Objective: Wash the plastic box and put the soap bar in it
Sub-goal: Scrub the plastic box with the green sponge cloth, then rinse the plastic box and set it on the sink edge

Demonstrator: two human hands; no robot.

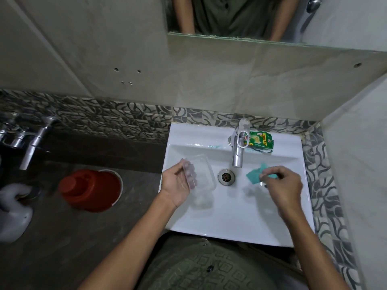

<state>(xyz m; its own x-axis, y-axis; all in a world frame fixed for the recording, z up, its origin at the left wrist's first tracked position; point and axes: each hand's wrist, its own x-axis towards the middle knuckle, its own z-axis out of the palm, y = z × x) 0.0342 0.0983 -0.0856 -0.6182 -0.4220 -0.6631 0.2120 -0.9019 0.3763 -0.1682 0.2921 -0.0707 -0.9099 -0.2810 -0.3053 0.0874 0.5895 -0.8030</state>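
— Bathroom first: what's where around the white sink [230,216]?

— Start with the plastic box [202,174]. It's clear, held tilted over the basin's left half, just left of the drain [226,177]. The left hand [178,185] grips it by one long side, fingers [191,176] curled inside and showing through the wall.

— And the right hand [282,185]?

— Closed in a pinch on a small teal scrap [252,176], over the basin's right half. Whether it's a scrub pad or torn wrapping, I can't tell.

— The soap?

— A green soap packet [260,141] lies on the back ledge behind the tap [238,151], looking torn open. I can't see a bare bar. No water seems to run from the tap.

— So which step is this?

— Washing, I'd judge, and early. To do it well: get water flowing, keep the box low under the spout so splashes stay in the basin, and turn it so every corner gets rinsed. The wet plastic will be slippery, so a grip across both long sides would be safer than one edge.

— Anything beyond the sink?

— Patterned grey tiles along the wall, a mirror [240,15] above, and a red bucket [92,189] on the dark floor to the left.
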